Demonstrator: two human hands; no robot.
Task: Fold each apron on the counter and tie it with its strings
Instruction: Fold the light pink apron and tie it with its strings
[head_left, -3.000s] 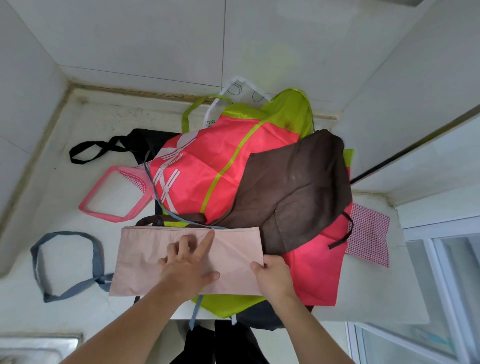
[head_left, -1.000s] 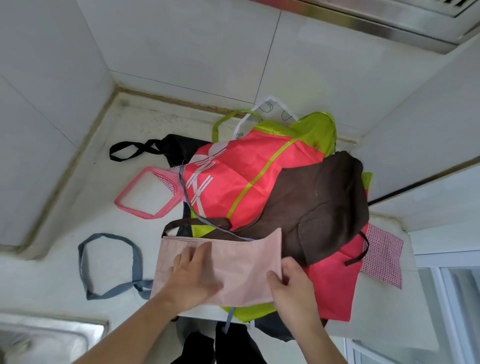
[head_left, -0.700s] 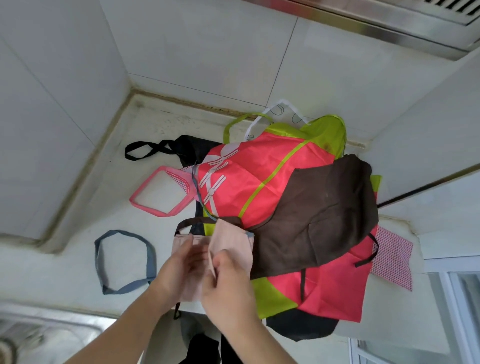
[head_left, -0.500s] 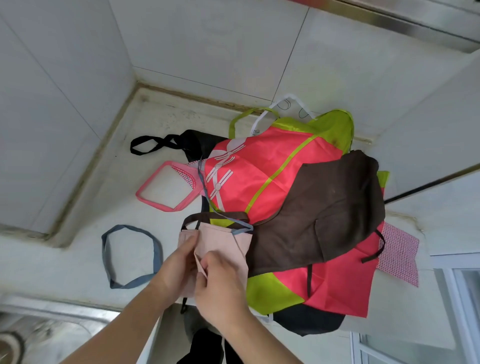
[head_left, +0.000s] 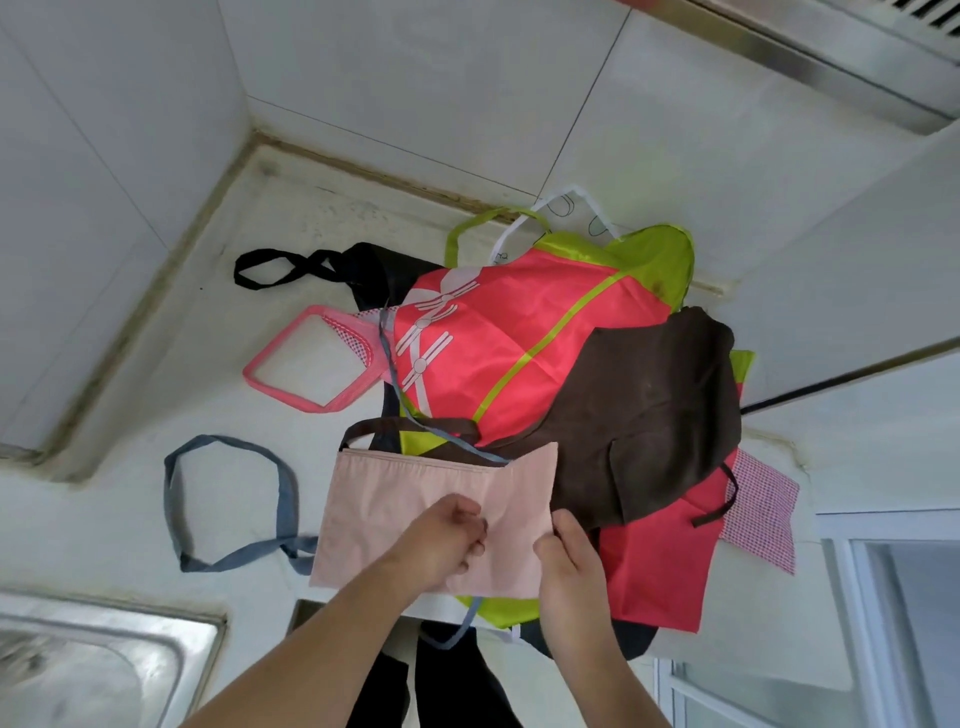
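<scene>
Left hand (head_left: 451, 535): pinched on pink apron (head_left: 415, 514); right hand (head_left: 569, 545) gripped at its edge. Folding under way; strings to be gathered next.

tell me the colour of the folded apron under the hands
Pale pink, clearest in the head view.

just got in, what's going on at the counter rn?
A person is folding a pale pink apron at the near edge of the counter. The left hand rests on the folded strip with its fingers curled into the cloth, and the right hand holds the strip's right end. Its grey-blue strings lie loose, not tied. Behind it sits an unfolded pile: a red and lime apron and a brown apron.
</scene>
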